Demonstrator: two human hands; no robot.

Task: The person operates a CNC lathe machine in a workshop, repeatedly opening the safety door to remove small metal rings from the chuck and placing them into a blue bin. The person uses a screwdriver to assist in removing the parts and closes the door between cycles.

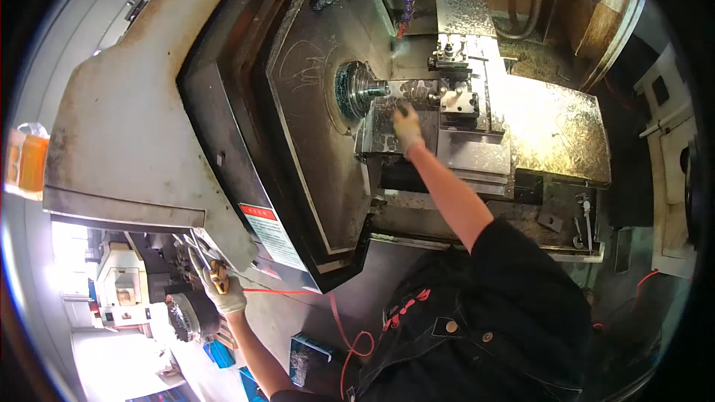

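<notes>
My right hand (407,128), in a pale work glove, reaches into the lathe just below and right of the chuck (353,91). Its fingers look bent together and dark at the tips; I cannot make out what they hold, if anything. A short shiny round workpiece (378,88) sticks out of the chuck, a little above the fingertips. To the right stands the tool block (456,102) on its slide. At the lower left my left hand (223,296), gloved too, is closed around a yellow-and-black hand tool (218,277) beside the machine's lower corner.
A dark sliding door (257,141) edges the opening on the left. Metal chips cover the bright sloped plate (555,130). A coolant hose (409,4) hangs above. Below, a red hose (339,320) loops over the floor near a blue bin (309,357). A caliper-like tool (587,219) lies on the ledge.
</notes>
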